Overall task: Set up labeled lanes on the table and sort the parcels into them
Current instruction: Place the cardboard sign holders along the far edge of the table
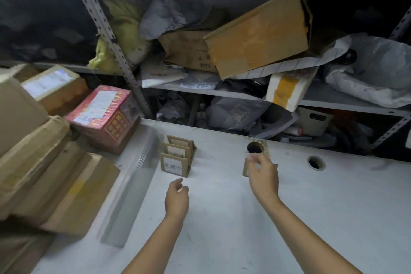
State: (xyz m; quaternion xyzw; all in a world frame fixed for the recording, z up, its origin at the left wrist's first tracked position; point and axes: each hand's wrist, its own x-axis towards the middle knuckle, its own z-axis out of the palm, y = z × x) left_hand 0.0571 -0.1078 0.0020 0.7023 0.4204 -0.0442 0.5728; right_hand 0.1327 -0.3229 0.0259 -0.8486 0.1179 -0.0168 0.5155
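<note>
At the far left, a stack of brown cardboard parcel boxes [33, 162] is sitting on the edge of the white table [222, 229], with a red printed carton bearing a white shipping label [104, 118] resting beside them; none of these is lying in any lane, so the sorting is not yet under way. Just right of the carton, three small folded brown cardboard label cards with white paper faces [175, 158] are standing bunched one behind another, not spread out. The left hand [176, 199] is hovering just in front of this cluster, its fingers loosely curled and holding nothing. Further right, the right hand [263, 176] is pinching a fourth brown cardboard label card [245, 169], which is showing only at its left edge behind the fingers; whether the card's base is touching the table cannot be told. It is sitting just in front of a round dark cable hole [254, 148], and a second round hole [315, 162] is lying well to the right. Behind the table, grey metal shelves [333, 100] are holding a jumble of bags and cartons. By my judgement the task is only beginning: one label is being placed, three are waiting, and every parcel is left to sort.
</note>
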